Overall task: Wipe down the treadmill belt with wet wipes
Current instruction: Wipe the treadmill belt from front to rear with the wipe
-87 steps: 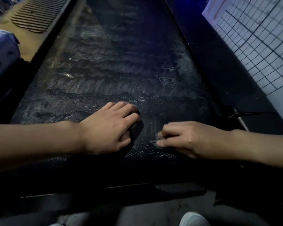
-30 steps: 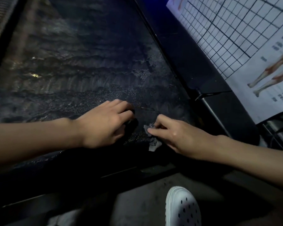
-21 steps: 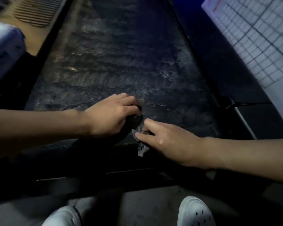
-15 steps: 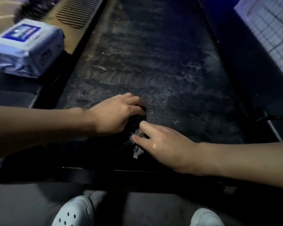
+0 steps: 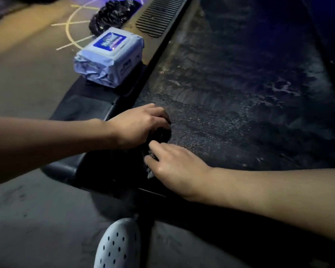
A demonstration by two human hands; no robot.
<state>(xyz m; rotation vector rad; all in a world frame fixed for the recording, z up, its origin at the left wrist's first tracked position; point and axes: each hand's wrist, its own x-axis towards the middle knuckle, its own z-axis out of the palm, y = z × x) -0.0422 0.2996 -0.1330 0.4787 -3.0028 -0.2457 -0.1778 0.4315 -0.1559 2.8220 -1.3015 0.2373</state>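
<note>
The treadmill belt (image 5: pixel 240 84) is black, with wet smears and pale dirt streaks across it. My left hand (image 5: pixel 137 126) lies at the belt's near left corner, fingers curled over a dark crumpled wipe (image 5: pixel 162 133). Just below it my right hand (image 5: pixel 176 167) pinches a small grey soiled wipe (image 5: pixel 150 174) between thumb and forefinger, at the belt's near edge. Both hands nearly touch. A blue pack of wet wipes (image 5: pixel 110 59) stands on the treadmill's left side rail, its lid closed.
A black rubbish bag (image 5: pixel 112 14) sits on the floor beyond the pack. The ribbed foot rail (image 5: pixel 159 16) runs along the belt's left side. My white perforated shoe (image 5: pixel 118 246) stands on the grey floor below the treadmill's rear end cap (image 5: pixel 70 169).
The view has swung left, bringing the wipes pack and rubbish bag into sight. Both hands have slid left along the belt's near edge and closed together, the right still pinching the grey wipe.
</note>
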